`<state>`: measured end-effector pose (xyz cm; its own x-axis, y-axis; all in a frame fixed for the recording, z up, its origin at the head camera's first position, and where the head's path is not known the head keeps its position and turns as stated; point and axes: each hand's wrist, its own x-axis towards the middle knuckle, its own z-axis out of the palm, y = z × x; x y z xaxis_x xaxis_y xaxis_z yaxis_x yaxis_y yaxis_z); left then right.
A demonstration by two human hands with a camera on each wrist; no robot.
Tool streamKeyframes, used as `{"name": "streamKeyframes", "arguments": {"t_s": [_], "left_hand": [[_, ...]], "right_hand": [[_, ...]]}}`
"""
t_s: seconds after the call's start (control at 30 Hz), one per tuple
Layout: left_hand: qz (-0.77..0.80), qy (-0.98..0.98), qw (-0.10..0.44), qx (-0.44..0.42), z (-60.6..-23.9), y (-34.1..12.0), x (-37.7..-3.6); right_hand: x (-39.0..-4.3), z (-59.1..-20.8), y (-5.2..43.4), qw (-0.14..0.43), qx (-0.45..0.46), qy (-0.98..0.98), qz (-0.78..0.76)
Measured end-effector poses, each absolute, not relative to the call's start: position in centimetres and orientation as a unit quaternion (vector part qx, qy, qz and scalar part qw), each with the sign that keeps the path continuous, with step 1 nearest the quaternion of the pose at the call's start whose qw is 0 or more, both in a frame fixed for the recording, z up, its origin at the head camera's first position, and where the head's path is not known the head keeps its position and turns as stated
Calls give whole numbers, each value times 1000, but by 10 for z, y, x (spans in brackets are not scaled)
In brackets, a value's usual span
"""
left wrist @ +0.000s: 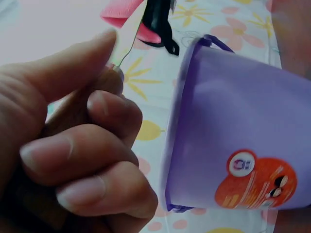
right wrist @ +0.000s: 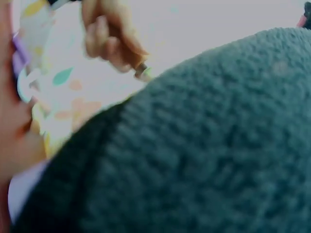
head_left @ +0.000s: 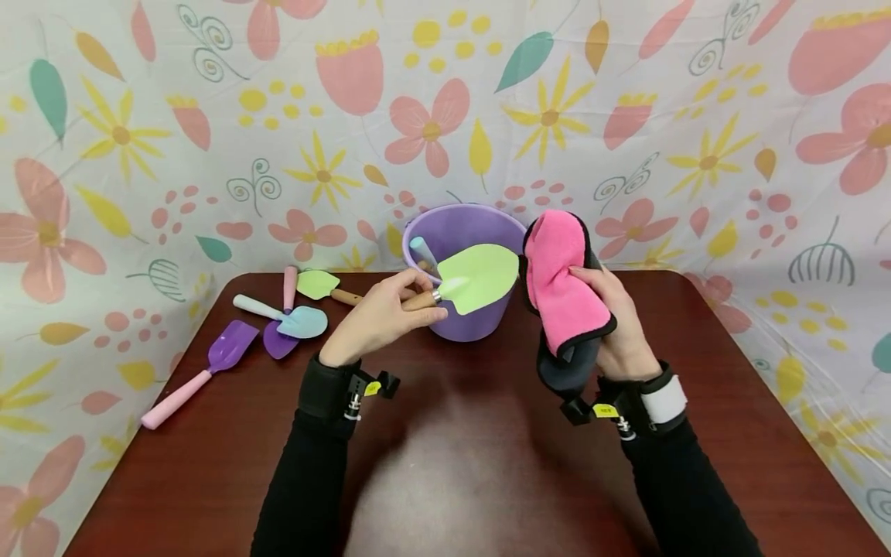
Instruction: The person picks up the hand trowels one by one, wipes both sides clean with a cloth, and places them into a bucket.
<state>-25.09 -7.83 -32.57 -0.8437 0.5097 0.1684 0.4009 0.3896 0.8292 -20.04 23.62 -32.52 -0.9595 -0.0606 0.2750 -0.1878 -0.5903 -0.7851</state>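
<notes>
In the head view, the left hand is holding a lime-green hand trowel by its wooden handle, with the blade standing out just in front of the purple bucket. To the bucket's right, the right hand is gripping a pink-and-gray plush cloth; its thumb is lying over the pink face, and the other fingers are hiding behind the fabric. The trowel's tip is sitting right beside the cloth's black edging; I cannot tell whether they are touching. A light-blue handle is leaning inside the bucket, while a second green trowel, a light-blue trowel, a purple-bladed trowel and a purple scoop are lying on the tabletop to the bucket's left. The step in hand is seemingly readying the blade for wiping; the next move would be calling for a steady handle and the cloth meeting the blade.

In the left wrist view, the left fingers are curling snugly around the handle, and a red sticker is showing on the bucket.

In the right wrist view, the cloth's gray side is covering the blade, so the right fingers' hold cannot be judged there.
</notes>
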Motion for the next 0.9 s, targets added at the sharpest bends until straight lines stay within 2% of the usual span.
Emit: {"name": "streamKeyframes", "arguments": {"t_s": [0.23, 0.37, 0.63, 0.9], "left_hand": [[421, 864, 71, 267, -306, -75, -271], [386, 882, 75, 260, -292, -68, -284], [257, 932, 29, 253, -270, -43, -312], [148, 965, 47, 212, -270, -17, -333]], "right_hand": [[-197, -310, 268, -24, 91, -551, 829], [-196, -303, 285, -36, 67, -606, 791], [-199, -299, 309, 0, 21, -753, 658], [-208, -318, 323, 59, 53, -907, 413]]}}
